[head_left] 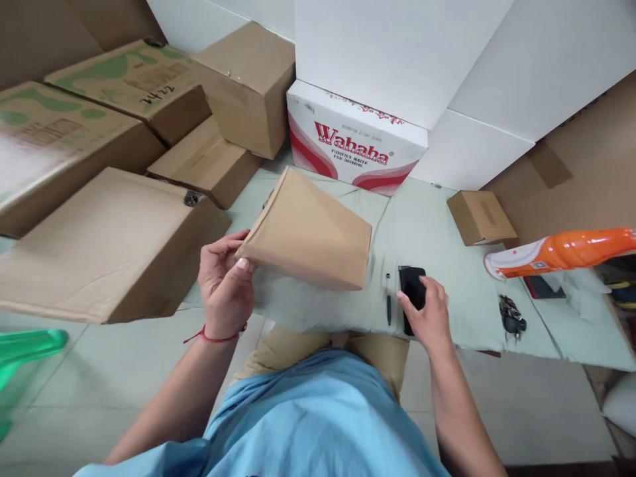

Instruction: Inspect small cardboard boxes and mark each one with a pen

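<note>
My left hand (226,285) pinches the left edge of a small brown cardboard box (311,238) between thumb and fingers. That box is tilted over the pale green cloth on the table (293,308), its far side hidden from me. My right hand (430,308) is at a black smartphone (411,291) lying on the cloth, thumb and fingers apart on either side of it. Whether those fingers touch the phone I cannot tell. A black pen (388,305) lies just left of the phone.
Several cardboard boxes (104,245) fill the left. Behind stands a white and red Wahaha carton (355,142). On the right are a small carton (481,217), an orange and white bottle (556,255) and a bunch of keys (511,317). A green plastic object (30,351) is at lower left.
</note>
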